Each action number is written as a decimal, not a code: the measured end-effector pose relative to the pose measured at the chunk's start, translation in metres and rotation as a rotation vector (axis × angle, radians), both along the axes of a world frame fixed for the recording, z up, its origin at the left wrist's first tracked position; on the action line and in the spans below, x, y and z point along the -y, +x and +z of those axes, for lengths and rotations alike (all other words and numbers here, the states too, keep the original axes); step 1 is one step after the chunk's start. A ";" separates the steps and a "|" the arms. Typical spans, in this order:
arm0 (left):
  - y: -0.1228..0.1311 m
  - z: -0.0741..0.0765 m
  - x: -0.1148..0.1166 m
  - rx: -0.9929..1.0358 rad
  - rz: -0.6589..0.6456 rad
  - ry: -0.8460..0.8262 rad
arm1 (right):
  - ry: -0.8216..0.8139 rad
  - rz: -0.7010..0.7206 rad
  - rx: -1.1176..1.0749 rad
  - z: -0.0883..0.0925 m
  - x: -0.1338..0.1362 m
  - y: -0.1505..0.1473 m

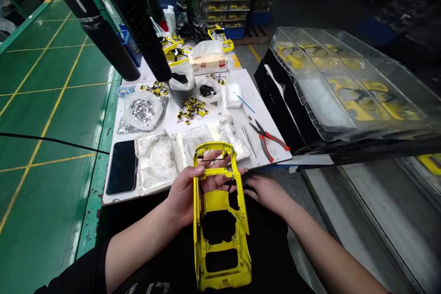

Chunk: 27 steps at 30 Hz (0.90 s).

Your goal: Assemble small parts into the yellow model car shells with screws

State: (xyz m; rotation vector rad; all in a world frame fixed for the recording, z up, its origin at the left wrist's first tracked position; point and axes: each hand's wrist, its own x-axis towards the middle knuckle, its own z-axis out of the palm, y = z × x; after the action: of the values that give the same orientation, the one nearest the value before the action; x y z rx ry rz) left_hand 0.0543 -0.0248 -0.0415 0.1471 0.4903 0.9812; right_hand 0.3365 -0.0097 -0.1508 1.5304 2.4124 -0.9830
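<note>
We are holding the yellow plastic car body shell (220,234) firmly at lower centre of the frame, our left hand (188,195) gripping it with fingers spread, while our right hand (265,193) is resting loosely open beside it, below the red-handled pliers (265,140).

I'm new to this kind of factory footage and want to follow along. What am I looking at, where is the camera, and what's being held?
There's no machine here: these are a person's two bare hands, filmed by one camera worn on their head and looking down. The left hand holds a yellow model car body shell, and the right hand sits just beside it. On the white worktable ahead lie red-handled pliers, tweezers, a smartphone, a bag of silver parts and a pile of small yellow parts.
</note>
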 end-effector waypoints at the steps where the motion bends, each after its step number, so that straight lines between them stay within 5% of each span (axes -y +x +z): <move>1: 0.001 -0.001 0.001 0.007 0.011 0.007 | 0.014 -0.039 -0.074 0.011 0.000 -0.005; 5: 0.002 -0.005 0.004 0.042 0.024 0.011 | -0.023 -0.191 -0.380 0.057 0.018 -0.024; 10: 0.000 -0.006 0.006 0.012 0.024 0.000 | -0.482 -0.379 -0.993 0.095 0.052 -0.042; 15: -0.001 0.000 0.007 -0.053 0.003 -0.027 | -0.608 -0.490 -0.981 0.105 0.071 -0.053; 27: 0.001 0.009 0.009 -0.039 -0.011 -0.045 | -0.330 -0.349 -0.892 0.116 0.073 -0.052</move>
State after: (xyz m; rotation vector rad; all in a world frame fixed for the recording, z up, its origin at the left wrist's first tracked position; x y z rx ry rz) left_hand 0.0549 -0.0341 -0.0326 0.1285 0.5467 0.9569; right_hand 0.2848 -0.0830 -0.0344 1.6252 2.2331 -2.4196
